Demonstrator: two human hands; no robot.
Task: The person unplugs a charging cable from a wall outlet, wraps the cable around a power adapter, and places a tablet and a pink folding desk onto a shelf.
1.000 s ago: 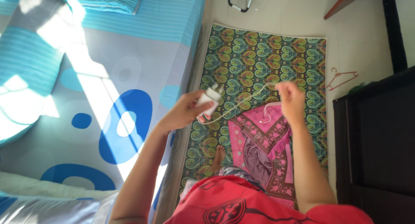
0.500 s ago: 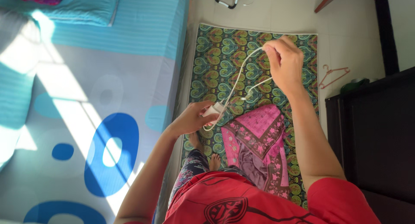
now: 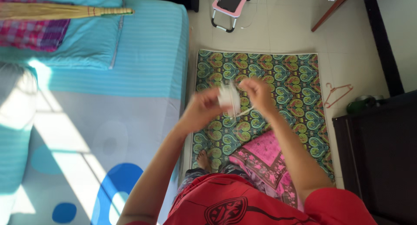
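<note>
Two hands meet: left hand [image 3: 203, 107] grips one white charger [image 3: 226, 96], right hand [image 3: 257, 91] pinches its one cable [image 3: 243, 112].

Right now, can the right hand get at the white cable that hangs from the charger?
Probably yes. The right hand is right beside the white charger that the left hand holds, and the cable hangs just under it, nothing between.

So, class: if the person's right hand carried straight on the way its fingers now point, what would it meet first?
The right hand points left toward the white charger held in the left hand, so it would probably meet the charger first. Motion blur makes the gap between them hard to judge; it may already touch it.
</note>
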